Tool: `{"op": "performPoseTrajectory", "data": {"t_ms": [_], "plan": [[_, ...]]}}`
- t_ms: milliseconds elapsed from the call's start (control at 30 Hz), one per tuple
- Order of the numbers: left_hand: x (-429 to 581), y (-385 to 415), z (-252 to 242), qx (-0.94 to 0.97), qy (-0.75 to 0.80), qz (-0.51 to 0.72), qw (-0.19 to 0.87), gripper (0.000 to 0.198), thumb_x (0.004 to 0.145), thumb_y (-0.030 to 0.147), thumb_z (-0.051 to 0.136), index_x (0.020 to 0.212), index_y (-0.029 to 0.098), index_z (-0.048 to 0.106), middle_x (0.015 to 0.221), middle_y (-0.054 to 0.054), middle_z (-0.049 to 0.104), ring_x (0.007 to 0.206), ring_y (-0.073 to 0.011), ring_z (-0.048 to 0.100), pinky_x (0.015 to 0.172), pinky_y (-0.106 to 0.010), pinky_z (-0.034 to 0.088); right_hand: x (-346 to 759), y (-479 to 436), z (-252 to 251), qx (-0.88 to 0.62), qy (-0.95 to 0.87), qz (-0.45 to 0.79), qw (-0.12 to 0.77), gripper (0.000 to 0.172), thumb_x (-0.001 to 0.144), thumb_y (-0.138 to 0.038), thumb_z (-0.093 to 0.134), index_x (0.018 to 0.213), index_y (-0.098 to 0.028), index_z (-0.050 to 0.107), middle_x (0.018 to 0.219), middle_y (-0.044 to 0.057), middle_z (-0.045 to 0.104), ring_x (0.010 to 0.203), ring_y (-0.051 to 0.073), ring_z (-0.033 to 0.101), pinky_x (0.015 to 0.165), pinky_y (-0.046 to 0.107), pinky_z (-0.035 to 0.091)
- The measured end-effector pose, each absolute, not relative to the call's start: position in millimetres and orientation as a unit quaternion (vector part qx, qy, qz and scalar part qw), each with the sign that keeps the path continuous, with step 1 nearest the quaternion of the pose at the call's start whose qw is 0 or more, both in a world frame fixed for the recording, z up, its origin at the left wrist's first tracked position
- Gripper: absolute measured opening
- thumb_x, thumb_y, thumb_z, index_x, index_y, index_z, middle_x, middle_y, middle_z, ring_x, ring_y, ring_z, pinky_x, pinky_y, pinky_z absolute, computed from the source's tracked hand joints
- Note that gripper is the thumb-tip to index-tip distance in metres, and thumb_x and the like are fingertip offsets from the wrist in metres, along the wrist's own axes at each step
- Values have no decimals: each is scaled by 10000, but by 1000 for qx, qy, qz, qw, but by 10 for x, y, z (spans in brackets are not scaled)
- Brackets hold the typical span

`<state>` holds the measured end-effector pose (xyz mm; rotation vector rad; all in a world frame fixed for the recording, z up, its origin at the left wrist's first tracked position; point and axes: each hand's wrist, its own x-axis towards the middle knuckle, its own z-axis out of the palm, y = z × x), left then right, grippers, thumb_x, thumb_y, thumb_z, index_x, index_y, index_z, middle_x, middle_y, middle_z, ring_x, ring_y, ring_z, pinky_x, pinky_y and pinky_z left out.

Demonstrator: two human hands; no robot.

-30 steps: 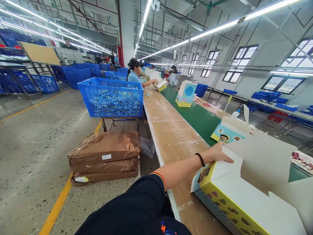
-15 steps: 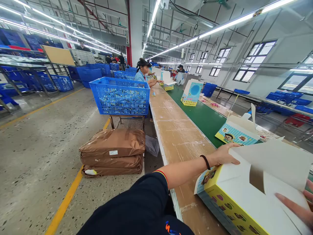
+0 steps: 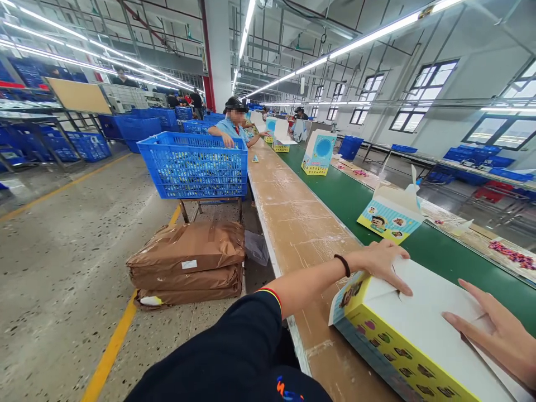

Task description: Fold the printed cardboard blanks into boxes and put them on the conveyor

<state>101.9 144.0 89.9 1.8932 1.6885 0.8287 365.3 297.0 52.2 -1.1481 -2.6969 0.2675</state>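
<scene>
A yellow and blue printed carton (image 3: 402, 346) lies on its side on the brown table edge (image 3: 301, 234), its white flaps folded down flat. My left hand (image 3: 383, 262) rests on the carton's upper left corner, fingers spread over the flap. My right hand (image 3: 498, 335) lies flat on the white flap at the right, fingers stretched out. Neither hand grips anything.
A green conveyor belt (image 3: 347, 204) runs beside the table and carries an open carton (image 3: 391, 215) and an upright one (image 3: 319, 152). Another person (image 3: 232, 125) works further along. A blue basket (image 3: 193, 164) stands on a stand, with brown wrapped bundles (image 3: 186, 262) on the floor below.
The carton's large white flaps, standing open before, are now folded down shut. My right hand has come in and lies flat on the top flap. The belt's open carton moved further away.
</scene>
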Motion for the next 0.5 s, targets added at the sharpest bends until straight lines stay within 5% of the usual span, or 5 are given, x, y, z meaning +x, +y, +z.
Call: {"op": "performPoseTrajectory", "data": {"t_ms": [67,200,300,367,500], "plan": [[1040,1455,967,715,636,218,191,959,591,381,897,1432,188,478,1466,-198,460,1391,-434,434,1128,-565,396,3510,2842,657,-403,-906,103,74,906,743,-728,551,1482,-209,482,1512,277,487,1417,440,459,1089,549,477],[1108,1440,992,724,657,165,126,928,538,419,916,1356,213,531,1400,-208,515,1273,-476,509,1061,-652,396,3318,2465,838,-441,-894,37,73,812,808,-674,470,1472,-209,519,1461,289,525,1375,512,462,925,668,497],[1125,1360,967,716,658,200,121,886,564,479,903,1328,197,552,1374,-218,529,1283,-488,497,1089,-645,361,3247,2196,925,-417,-903,52,90,807,823,-563,498,1470,-80,515,1467,300,519,1415,491,422,1092,631,409],[1101,1310,970,711,657,208,141,808,673,574,818,1315,152,568,1338,-231,541,1274,-476,508,1097,-588,372,3202,2104,950,-399,-898,124,135,785,790,-538,549,1418,-66,550,1470,260,543,1425,409,447,1216,523,315],[985,1300,986,716,661,191,119,690,810,577,680,1334,142,567,1313,-199,550,1276,-411,519,1108,-510,392,3176,2134,813,-466,-753,304,351,758,827,-674,535,1393,-170,562,1524,134,536,1442,312,453,1224,434,340]]}}
